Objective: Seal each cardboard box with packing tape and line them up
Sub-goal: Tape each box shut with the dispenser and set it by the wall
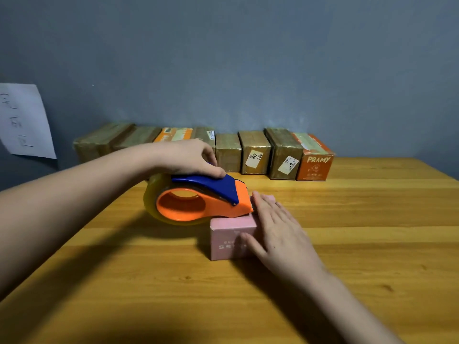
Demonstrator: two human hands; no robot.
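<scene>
Pink cardboard box set mid-table, steadied by right hand, fingers straight, flat on top. Orange-blue tape dispenser gripped by left hand, fingers curled over handle, nose resting on box top. Taped boxes lined along wall.

Bare table lies open across the lower frame and the whole right side. A row of taped boxes blocks the far edge along the wall. At centre, the pink box and the tape dispenser stand touching, the dispenser's nose apparently resting on the box's top. A clear strip separates them from the row.
</scene>
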